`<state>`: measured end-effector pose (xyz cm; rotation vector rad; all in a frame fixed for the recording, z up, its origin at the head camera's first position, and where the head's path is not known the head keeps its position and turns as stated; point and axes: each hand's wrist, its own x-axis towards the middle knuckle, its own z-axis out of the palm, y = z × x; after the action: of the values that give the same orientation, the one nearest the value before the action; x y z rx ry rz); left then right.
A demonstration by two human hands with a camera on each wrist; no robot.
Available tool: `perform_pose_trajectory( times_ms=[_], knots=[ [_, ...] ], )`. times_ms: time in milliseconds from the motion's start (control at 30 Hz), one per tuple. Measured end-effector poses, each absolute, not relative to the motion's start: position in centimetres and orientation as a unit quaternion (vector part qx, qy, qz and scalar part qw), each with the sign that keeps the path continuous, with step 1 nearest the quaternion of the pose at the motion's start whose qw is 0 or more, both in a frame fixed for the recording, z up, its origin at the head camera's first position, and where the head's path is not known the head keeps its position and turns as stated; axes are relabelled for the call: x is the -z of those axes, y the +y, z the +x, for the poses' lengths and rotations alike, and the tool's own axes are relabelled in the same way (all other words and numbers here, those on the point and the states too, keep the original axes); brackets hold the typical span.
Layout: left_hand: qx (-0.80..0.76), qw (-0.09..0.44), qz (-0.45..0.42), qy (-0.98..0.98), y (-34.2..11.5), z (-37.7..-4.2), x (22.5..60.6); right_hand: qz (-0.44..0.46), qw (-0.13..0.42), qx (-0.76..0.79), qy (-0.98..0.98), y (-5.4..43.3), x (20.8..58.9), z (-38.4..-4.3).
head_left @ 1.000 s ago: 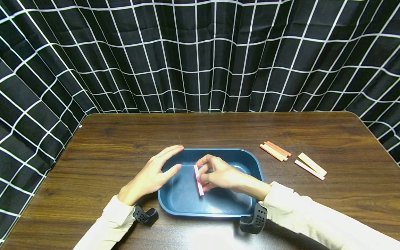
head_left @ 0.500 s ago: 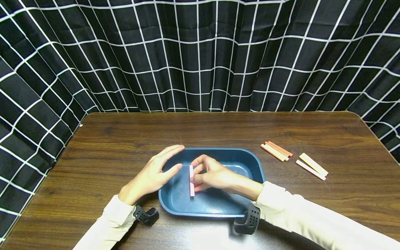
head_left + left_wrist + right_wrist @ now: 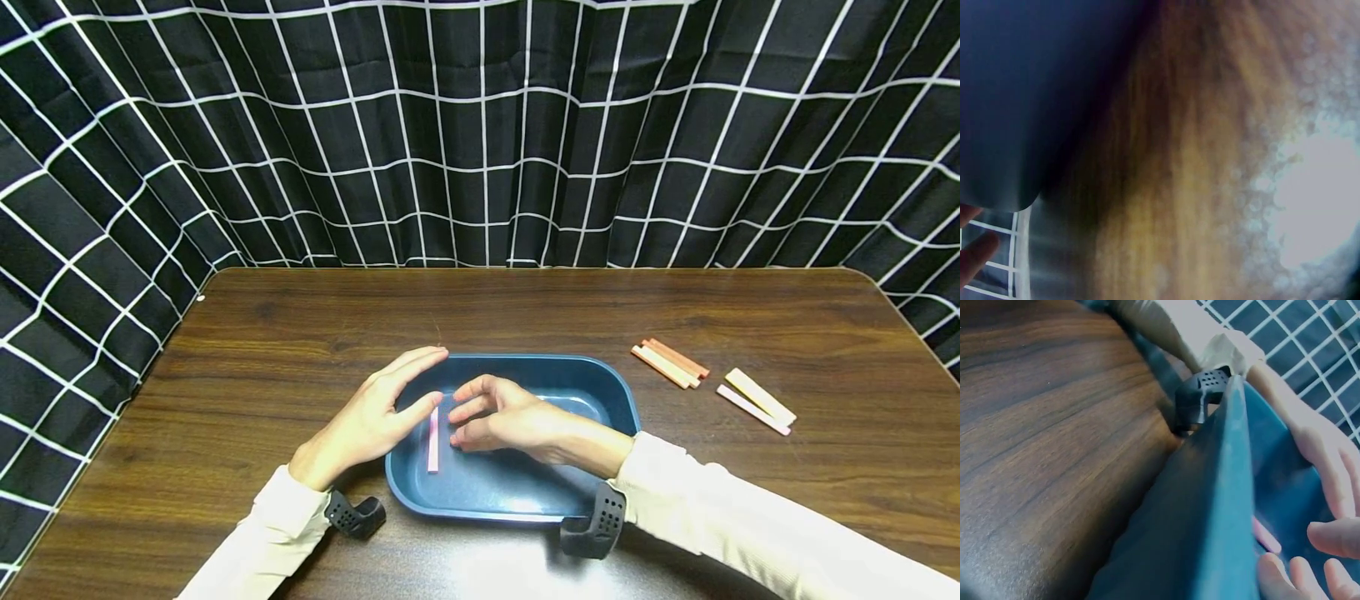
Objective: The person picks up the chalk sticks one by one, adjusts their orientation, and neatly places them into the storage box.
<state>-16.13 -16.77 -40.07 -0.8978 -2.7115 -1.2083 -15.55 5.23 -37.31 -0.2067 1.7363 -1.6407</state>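
Observation:
A pale pink stick (image 3: 433,442) lies on the floor of the blue basin (image 3: 510,514), toward its left end. Just right of the stick is my right hand (image 3: 517,421), its fingers loosely bent and holding nothing. My left hand (image 3: 371,421) is at the basin's left side, fingers extended, with the thumb reaching over the inside near the stick's far end. From the right wrist view, the pink stick (image 3: 1266,535) shows beyond the basin wall (image 3: 1222,506), between both hands. Only fingertips of the left hand (image 3: 975,256) appear in the left wrist view, which is mostly blurred.
To the basin's right on the wooden table (image 3: 300,317) lie an orange stick (image 3: 678,358) and a peach stick (image 3: 663,367) side by side. Farther right are a yellow stick (image 3: 761,397) and another pink stick (image 3: 752,410). A black gridded curtain (image 3: 480,133) hangs behind.
My right hand has carried the pink stick leftward inside the basin and let go of it. The left hand has stayed at the left rim.

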Motion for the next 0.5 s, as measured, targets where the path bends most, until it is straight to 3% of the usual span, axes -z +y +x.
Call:
perform_pose_trajectory(
  times_ms=[500],
  knots=[
    [0.39, 0.028, -0.292, -0.873, -16.7, -16.2, 40.1, -0.144, 0.351, 0.614, 0.692, 8.6, 36.4, -15.2]
  ],
)
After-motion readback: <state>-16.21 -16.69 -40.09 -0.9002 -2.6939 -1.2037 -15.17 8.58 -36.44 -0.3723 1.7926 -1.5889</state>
